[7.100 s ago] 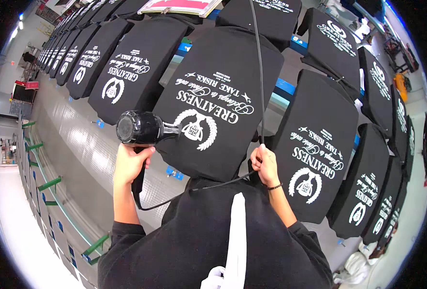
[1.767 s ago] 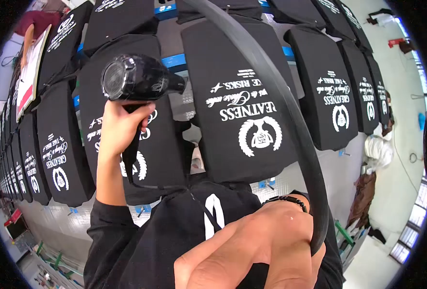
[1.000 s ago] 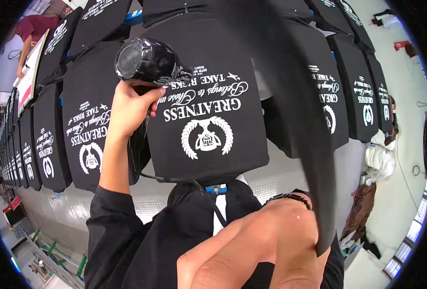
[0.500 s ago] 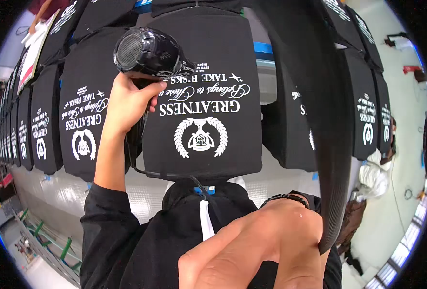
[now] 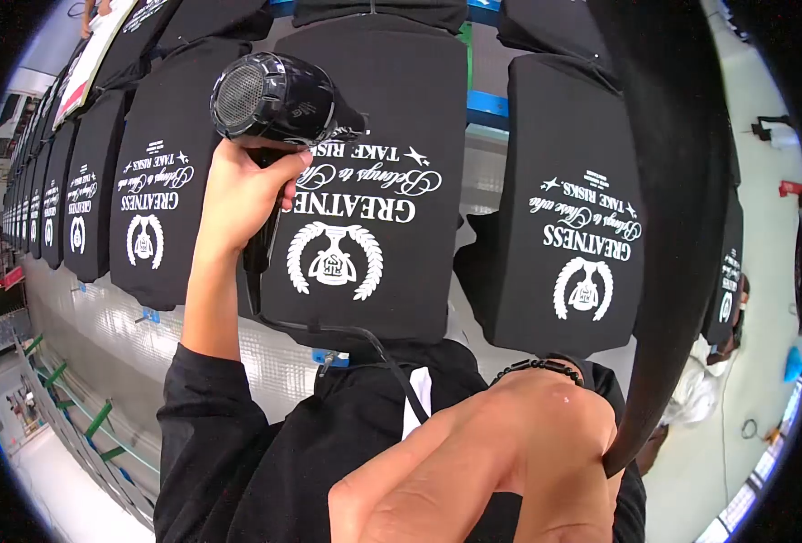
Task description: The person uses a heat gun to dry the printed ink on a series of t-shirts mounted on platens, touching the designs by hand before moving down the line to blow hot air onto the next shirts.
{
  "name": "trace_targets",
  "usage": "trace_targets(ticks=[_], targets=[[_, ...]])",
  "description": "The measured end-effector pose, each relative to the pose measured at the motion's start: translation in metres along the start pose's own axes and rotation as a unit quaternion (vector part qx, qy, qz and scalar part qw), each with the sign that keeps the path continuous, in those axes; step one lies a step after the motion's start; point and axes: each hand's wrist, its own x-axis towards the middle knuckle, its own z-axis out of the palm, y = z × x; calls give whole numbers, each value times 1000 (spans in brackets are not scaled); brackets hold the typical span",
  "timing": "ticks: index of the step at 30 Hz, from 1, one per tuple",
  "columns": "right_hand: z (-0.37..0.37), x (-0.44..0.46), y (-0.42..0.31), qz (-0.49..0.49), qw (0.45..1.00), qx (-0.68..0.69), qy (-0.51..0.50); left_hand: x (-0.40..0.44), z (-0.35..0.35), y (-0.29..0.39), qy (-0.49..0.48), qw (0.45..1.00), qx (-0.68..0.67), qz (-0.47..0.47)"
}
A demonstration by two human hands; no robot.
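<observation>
My left hand [image 5: 254, 192] is wrapped around the handle of a black hair dryer [image 5: 279, 100]. Its nozzle points right, above a black T-shirt [image 5: 365, 290] lying flat with a white "GREATNESS" print, upside down from here. The dryer covers part of the lettering. A black cord [image 5: 369, 339] trails from the handle down across my front. Close to the camera, my right hand [image 5: 491, 462], with a black beaded bracelet [image 5: 539, 366] at the wrist, is closed on a long, dark, curved strip [image 5: 677, 226]. What that strip is, I cannot make out; the fingertips are partly hidden.
Another printed black shirt [image 5: 568, 208] lies to the right, partly behind the dark strip. More printed shirts [image 5: 152, 181] run in a row to the left. Blue clamps [image 5: 330, 358] show along the table edge [image 5: 193, 353]. Another person's hand [image 5: 93, 9] appears at the top left.
The dark strip has swung right, uncovering more of the shirt there. My view has shifted, so the shirt below the dryer sits further left. The dryer stays in my left hand.
</observation>
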Motion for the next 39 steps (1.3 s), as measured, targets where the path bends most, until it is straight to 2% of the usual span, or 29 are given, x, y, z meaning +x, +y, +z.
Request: trace_targets(ticks=[7, 15, 16, 17, 18, 20, 22, 23, 24, 25, 26, 27, 29, 30, 32, 34, 36, 37, 38, 39], targets=[[2, 3, -35, 12, 1000, -3, -23, 4, 14, -1, 9, 1000, -4, -7], [-17, 25, -37, 17, 999, 24, -41, 11, 15, -2, 50, 998, -19, -39], [-18, 27, -38, 16, 999, 28, -44, 13, 16, -7, 51, 999, -9, -4], [-15, 25, -49, 40, 997, -28, 67, 13, 18, -5, 46, 999, -19, -17], [-12, 20, -67, 64, 979, -83, 175, 13, 21, -1, 41, 998, -30, -29], [-31, 4, -94, 164, 947, -179, 210, 15, 23, -2, 41, 997, -38, -43], [-66, -19, -113, 167, 933, -214, 236, 17, 24, -4, 69, 997, -5, -40], [-73, -27, -121, 183, 900, -205, 340, 18, 23, -3, 83, 996, -6, -34], [-83, -35, -123, 158, 890, -212, 371, 16, 19, -2, 88, 996, -1, -33], [-90, -42, -125, 166, 863, -277, 388, 15, 13, 0, 98, 994, 10, -45], [-96, -47, -127, 172, 833, -339, 402, 13, 5, 1, 106, 992, 23, -56], [-98, -51, -128, 166, 838, -334, 399, 9, -4, -1, 107, 992, 32, -51], [-100, -59, -125, 197, 783, -411, 422, -1, -18, 3, 144, 984, 79, -63], [-103, -63, -123, 192, 788, -408, 420, -5, -26, 2, 155, 981, 96, -60], [-111, -72, -118, 213, 703, -500, 458, -7, -39, -4, 166, 979, 97, -69], [-126, -92, -117, 226, 693, -511, 455, -11, -45, -7, 176, 977, 102, -64], [-144, -116, -114, 216, 649, -622, 381, -13, -45, -6, 168, 977, 99, -81], [-146, -124, -115, 248, 614, -640, 389, -15, -42, -3, 167, 978, 98, -79], [-147, -134, -115, 245, 613, -641, 392, -18, -36, 0, 162, 979, 96, -77], [-148, -143, -115, 240, 579, -667, 403, -22, -26, 6, 157, 981, 87, -78]])
